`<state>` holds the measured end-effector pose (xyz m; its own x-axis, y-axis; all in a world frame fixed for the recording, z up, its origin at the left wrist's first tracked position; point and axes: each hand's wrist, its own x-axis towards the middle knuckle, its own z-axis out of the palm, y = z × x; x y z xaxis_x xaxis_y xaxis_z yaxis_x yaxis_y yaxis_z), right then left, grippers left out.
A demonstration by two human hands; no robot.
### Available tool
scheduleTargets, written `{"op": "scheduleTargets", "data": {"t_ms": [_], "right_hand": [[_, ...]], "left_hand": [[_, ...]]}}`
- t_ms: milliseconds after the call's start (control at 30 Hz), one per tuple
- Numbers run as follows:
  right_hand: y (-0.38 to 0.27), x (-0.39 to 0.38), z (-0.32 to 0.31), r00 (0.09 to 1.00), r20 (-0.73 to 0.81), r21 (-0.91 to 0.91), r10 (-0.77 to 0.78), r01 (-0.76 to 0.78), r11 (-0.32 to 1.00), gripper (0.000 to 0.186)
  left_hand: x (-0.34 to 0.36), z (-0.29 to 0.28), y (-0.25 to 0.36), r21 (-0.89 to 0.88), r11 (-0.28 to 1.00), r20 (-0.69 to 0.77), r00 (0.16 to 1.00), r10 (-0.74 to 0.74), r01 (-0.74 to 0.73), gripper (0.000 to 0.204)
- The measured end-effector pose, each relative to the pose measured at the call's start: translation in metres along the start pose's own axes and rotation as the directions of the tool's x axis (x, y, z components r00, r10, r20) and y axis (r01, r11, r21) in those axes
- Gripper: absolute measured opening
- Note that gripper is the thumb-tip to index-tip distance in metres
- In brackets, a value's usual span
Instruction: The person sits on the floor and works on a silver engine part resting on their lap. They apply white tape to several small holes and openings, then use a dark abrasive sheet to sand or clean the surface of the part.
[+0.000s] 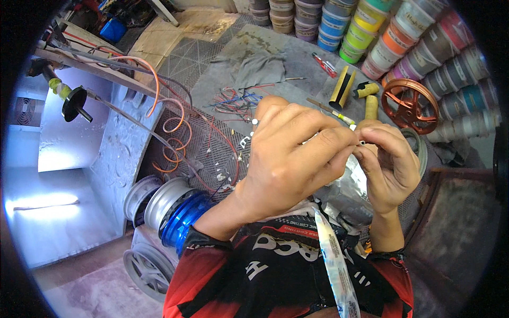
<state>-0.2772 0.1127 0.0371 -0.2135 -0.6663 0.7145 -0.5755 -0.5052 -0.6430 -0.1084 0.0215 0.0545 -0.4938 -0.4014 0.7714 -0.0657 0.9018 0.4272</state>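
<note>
My left hand (297,153) is raised in the middle of the view, back up, with its fingers curled and the fingertips meeting those of my right hand (391,167). Both hands are closed in a pinch. Between the fingertips shows the end of a small dark-and-white piece (362,143); most of it is hidden, and I cannot make out its kind. Below the hands a clear plastic bag (347,193) lies near my lap. A long whitish printed plastic strip (339,265) hangs in front of my black and red shirt.
Blue and silver wheel rims (183,220) stand at left beside a metal booth (63,201). A coiled orange hose (172,146) and loose red and blue wires (238,100) lie ahead. A copper wheel (436,108), yellow tubes (339,95) and stacked colourful tubs (366,26) are at right.
</note>
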Motion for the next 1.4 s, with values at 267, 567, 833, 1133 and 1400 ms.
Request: {"op": "scheduleTargets", "data": {"t_ms": [267,567,833,1133,1400], "right_hand": [[-0.001,0.004,-0.005,0.988,0.083,-0.113,-0.132,0.141,0.984,0.026],[-0.004,0.005,-0.002,0.949,0.092,-0.182,-0.301,0.313,0.932,0.025],[0.003,0.002,-0.002,0.976,0.081,-0.020,-0.204,0.206,0.978,0.024],[0.001,-0.004,0.002,0.989,0.064,0.111,-0.132,0.124,0.986,0.021],[0.008,-0.013,0.001,0.997,-0.066,0.274,-0.037,0.054,0.960,0.017]], "left_hand": [[0.003,0.001,0.002,0.007,1.000,-0.029,1.000,0.005,-0.004,0.028],[-0.003,0.004,0.001,-0.182,0.973,0.003,0.989,-0.146,0.144,0.021],[-0.001,-0.008,-0.004,-0.563,0.685,0.283,0.886,-0.368,0.464,0.010],[-0.010,-0.007,-0.007,-0.676,0.403,0.446,0.777,-0.444,0.618,0.017],[-0.031,0.011,-0.040,-0.855,-0.230,0.512,0.685,-0.519,0.465,0.020]]}}
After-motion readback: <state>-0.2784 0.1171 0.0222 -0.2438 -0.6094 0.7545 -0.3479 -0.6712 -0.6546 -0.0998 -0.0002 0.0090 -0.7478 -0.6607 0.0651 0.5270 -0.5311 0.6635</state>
